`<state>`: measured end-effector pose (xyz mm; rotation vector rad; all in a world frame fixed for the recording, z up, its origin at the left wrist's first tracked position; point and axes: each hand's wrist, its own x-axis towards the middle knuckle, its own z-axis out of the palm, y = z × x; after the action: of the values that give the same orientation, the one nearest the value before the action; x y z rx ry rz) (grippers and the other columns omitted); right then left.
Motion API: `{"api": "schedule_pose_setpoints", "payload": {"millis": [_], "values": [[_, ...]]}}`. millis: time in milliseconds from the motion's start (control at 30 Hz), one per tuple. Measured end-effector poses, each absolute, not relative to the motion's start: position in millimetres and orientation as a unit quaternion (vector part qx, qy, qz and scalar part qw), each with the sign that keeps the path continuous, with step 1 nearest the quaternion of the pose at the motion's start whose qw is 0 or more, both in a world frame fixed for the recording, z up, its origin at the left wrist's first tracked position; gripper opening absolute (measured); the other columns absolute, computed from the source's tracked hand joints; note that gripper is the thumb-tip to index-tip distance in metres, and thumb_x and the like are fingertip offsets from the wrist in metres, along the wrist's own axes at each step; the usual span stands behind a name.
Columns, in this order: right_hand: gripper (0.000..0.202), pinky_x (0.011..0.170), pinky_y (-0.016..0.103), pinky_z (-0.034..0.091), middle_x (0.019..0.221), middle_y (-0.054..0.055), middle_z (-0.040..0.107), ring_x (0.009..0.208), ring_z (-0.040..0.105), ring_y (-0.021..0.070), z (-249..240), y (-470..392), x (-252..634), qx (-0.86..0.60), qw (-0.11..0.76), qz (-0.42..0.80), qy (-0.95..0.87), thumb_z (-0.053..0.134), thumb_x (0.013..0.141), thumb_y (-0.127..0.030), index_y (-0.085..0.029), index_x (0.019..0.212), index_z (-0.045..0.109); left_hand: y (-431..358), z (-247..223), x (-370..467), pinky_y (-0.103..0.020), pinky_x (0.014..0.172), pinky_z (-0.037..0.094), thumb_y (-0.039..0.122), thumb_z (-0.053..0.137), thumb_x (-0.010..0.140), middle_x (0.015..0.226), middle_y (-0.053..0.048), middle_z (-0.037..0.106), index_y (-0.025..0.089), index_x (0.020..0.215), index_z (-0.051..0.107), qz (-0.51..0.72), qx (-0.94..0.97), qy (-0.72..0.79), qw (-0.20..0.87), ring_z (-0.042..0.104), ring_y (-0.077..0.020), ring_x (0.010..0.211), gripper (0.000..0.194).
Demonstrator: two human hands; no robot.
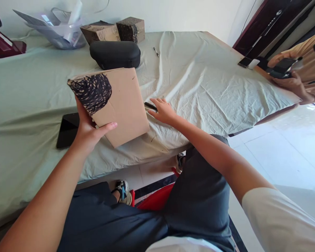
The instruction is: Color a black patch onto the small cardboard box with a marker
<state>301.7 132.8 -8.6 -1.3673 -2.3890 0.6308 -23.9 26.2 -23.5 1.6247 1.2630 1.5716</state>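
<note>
My left hand (90, 131) grips a brown cardboard box (128, 105) at its left side, thumb on the near face and the other fingers behind it. Black scribbled marker strokes fill a rounded patch at the box's upper left corner. The box is tilted above the cloth-covered table. To its right, my right hand (162, 111) lies low over the cloth with fingers apart. A dark marker pen (150, 106) lies at its fingertips; whether they touch it I cannot tell.
Behind the box are a black hard case (115, 55), two patterned cardboard boxes (131, 29) and a plastic basket (59, 35). A small pen (156, 51) lies on the wrinkled cloth (191, 87). A dark tablet (67, 131) sits left. At right, another person's hands (291, 82) hold a black device.
</note>
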Motion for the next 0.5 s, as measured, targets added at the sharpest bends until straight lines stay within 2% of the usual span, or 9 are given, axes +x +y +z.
{"api": "schedule_pose_setpoints", "payload": {"millis": [33,100,167,233,300,400,500], "values": [[0.065,0.127,0.063,0.045,0.166,0.024,0.062,0.154,0.052,0.0448,-13,132,296,-0.504,0.125,0.162,-0.839,0.064,0.114,-0.04,-0.013,0.172,0.055,26,-21,-24,-0.067,0.139,0.045,0.06,0.114,0.053,0.17,-0.013,0.055,0.033,0.16,0.04,0.582,0.598,0.475,0.279,0.057,-0.0382,0.16,0.134],[0.051,0.124,0.061,0.046,0.165,0.025,0.061,0.153,0.051,0.0452,-19,131,284,-0.532,0.071,0.099,-0.838,0.056,0.116,-0.026,-0.011,0.165,0.061,23,-15,-22,-0.065,0.139,0.045,0.057,0.114,0.057,0.17,-0.013,0.058,0.031,0.159,0.041,0.572,0.589,0.488,0.296,0.06,-0.0362,0.156,0.128],[0.047,0.121,0.054,0.047,0.162,0.026,0.061,0.149,0.055,0.0418,-20,131,275,-0.545,0.046,0.089,-0.833,0.043,0.115,-0.01,-0.009,0.155,0.067,17,-10,-18,-0.064,0.138,0.047,0.053,0.114,0.06,0.168,-0.013,0.061,0.029,0.157,0.044,0.562,0.578,0.507,0.305,0.062,-0.0349,0.152,0.122],[0.049,0.117,0.049,0.049,0.159,0.028,0.062,0.145,0.058,0.039,-18,132,270,-0.552,0.04,0.097,-0.827,0.037,0.111,-0.003,-0.008,0.148,0.069,12,-7,-15,-0.065,0.135,0.049,0.05,0.113,0.062,0.163,-0.013,0.064,0.028,0.152,0.048,0.555,0.567,0.525,0.307,0.064,-0.0344,0.147,0.113],[0.047,0.109,0.045,0.053,0.156,0.027,0.063,0.135,0.065,0.0364,-14,131,270,-0.562,0.045,0.116,-0.818,0.035,0.112,-0.005,-0.008,0.147,0.067,10,-7,-13,-0.065,0.133,0.05,0.052,0.113,0.062,0.159,-0.012,0.066,0.028,0.148,0.051,0.554,0.563,0.533,0.304,0.065,-0.0348,0.144,0.109],[0.045,0.095,0.042,0.056,0.153,0.026,0.065,0.118,0.071,0.0337,-5,130,277,-0.58,0.069,0.157,-0.797,0.032,0.119,-0.017,-0.012,0.152,0.061,10,-8,-14,-0.066,0.135,0.047,0.056,0.113,0.059,0.16,-0.012,0.064,0.028,0.145,0.051,0.549,0.572,0.532,0.299,0.063,-0.0363,0.148,0.109],[0.041,0.09,0.041,0.054,0.148,0.024,0.069,0.117,0.072,0.0347,3,128,283,-0.588,0.083,0.179,-0.785,0.031,0.123,-0.024,-0.014,0.148,0.062,11,-8,-13,-0.067,0.138,0.043,0.059,0.112,0.058,0.162,-0.013,0.062,0.026,0.145,0.051,0.542,0.576,0.538,0.293,0.06,-0.0376,0.151,0.112]]}}
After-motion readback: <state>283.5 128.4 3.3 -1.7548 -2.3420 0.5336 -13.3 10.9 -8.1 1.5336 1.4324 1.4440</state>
